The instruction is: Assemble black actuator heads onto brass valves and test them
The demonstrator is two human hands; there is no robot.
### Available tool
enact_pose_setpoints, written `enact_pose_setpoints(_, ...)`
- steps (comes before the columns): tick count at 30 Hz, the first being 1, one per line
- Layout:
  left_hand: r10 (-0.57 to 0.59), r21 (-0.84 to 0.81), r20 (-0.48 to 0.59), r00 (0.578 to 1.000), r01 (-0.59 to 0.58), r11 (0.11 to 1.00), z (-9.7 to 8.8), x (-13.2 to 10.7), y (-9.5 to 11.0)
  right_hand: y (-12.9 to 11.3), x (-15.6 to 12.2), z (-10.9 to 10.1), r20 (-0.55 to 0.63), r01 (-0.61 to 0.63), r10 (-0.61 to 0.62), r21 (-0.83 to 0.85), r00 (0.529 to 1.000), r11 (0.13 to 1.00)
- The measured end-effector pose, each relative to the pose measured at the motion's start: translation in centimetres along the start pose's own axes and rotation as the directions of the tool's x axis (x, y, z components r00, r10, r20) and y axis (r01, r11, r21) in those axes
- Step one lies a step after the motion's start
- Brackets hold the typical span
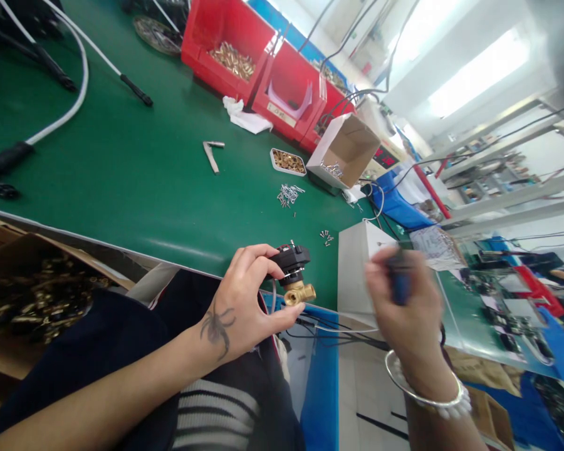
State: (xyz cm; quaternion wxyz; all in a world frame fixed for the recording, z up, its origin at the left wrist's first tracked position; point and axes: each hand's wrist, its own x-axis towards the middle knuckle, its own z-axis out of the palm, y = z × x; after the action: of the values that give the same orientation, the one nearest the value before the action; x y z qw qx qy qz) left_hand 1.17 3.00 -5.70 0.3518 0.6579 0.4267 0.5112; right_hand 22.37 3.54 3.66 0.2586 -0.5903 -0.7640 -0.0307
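Observation:
My left hand grips a brass valve with a black cap at the table's front edge. The thumb presses the brass body from below, and the fingers lie around the black top. A cable runs down behind it. To the right, my right hand is smeared by motion, its fingers closed around a dark tool with a blue part; its exact kind is too blurred to tell. Small screws lie on the green table beyond the valve, and a heap of silvery pins lies farther back.
Red bins line the back, one holding brass parts. Before them stand a small tray of brass pieces and an open carton. A white box rises between my hands. Black-ended hoses lie at left; a blue bin is below.

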Motion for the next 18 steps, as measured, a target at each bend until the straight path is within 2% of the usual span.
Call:
enact_pose_setpoints(1,-0.003,0.005,0.001,1.0,0.003,1.0,0.0,0.0,0.0,0.0,0.0,0.2,0.204,0.073,-0.068,-0.019,0.977,0.997)
enact_pose_setpoints(2,-0.008,0.009,0.001,1.0,0.008,1.0,0.0,0.0,0.0,0.0,0.0,0.4,0.363,0.136,-0.114,-0.036,0.925,0.99)
enact_pose_setpoints(3,-0.013,0.011,0.003,1.0,0.013,1.0,0.0,0.0,0.0,0.0,0.1,0.4,0.427,0.17,-0.131,-0.054,0.895,0.984)
enact_pose_setpoints(4,-0.014,0.011,0.003,1.0,0.014,1.0,0.0,0.0,0.0,0.0,0.1,0.3,0.375,0.163,-0.122,-0.078,0.919,0.984)
enact_pose_setpoints(5,-0.01,0.01,0.003,1.0,0.01,1.0,0.0,0.0,0.0,0.0,0.1,0.1,0.23,0.12,-0.096,-0.096,0.968,0.988)
enact_pose_setpoints(6,-0.003,0.008,0.002,1.0,0.003,1.0,0.0,0.0,0.0,0.0,0.1,-0.1,0.041,0.062,-0.059,-0.092,0.997,0.994)
enact_pose_setpoints(7,0.002,0.006,0.0,1.0,-0.002,1.0,0.0,0.1,0.0,-0.1,0.0,-0.1,-0.145,0.007,-0.018,-0.074,0.989,0.997)
enact_pose_setpoints(8,0.006,0.006,-0.003,1.0,-0.006,1.0,0.0,0.1,0.0,-0.1,0.0,-0.1,-0.248,-0.01,-0.003,-0.053,0.969,0.999)
enact_pose_setpoints(9,0.009,0.007,-0.006,1.0,-0.009,1.0,0.1,0.1,0.0,-0.2,-0.1,0.0,-0.23,0.013,-0.024,-0.049,0.973,0.999)
enact_pose_setpoints(10,0.012,0.01,-0.004,1.0,-0.012,1.0,0.1,0.1,0.0,-0.2,-0.1,0.1,-0.107,0.066,-0.072,-0.06,0.992,0.996)
enact_pose_setpoints(11,0.018,0.015,0.0,1.0,-0.018,1.0,0.2,0.1,-0.1,-0.3,-0.1,0.2,0.09,0.14,-0.133,-0.075,0.987,0.987)
enact_pose_setpoints(12,0.028,0.022,0.003,1.0,-0.028,0.999,0.2,0.1,-0.1,-0.3,-0.1,0.3,0.285,0.214,-0.182,-0.086,0.941,0.973)
enact_pose_setpoints(13,0.041,0.03,0.005,0.999,-0.042,0.999,0.3,0.1,-0.1,-0.3,0.0,0.2,0.419,0.263,-0.204,-0.09,0.885,0.961)
enact_pose_setpoints(14,0.056,0.036,0.004,0.998,-0.056,0.998,0.3,0.1,-0.1,-0.3,0.1,-0.1,0.454,0.271,-0.198,-0.1,0.869,0.957)
enact_pose_setpoints(15,0.064,0.041,0.001,0.998,-0.064,0.997,0.3,0.1,-0.1,-0.4,0.2,-0.4,0.382,0.238,-0.177,-0.119,0.907,0.964)
enact_pose_setpoints(17,0.062,0.04,-0.006,0.998,-0.061,0.997,0.3,0.1,-0.1,-0.5,0.2,-1.0,0.093,0.108,-0.097,-0.12,0.991,0.987)
enact_pose_setpoints(18,0.056,0.036,-0.006,0.998,-0.055,0.998,0.2,0.1,0.0,-0.5,0.1,-1.1,-0.059,0.035,-0.041,-0.104,0.997,0.994)
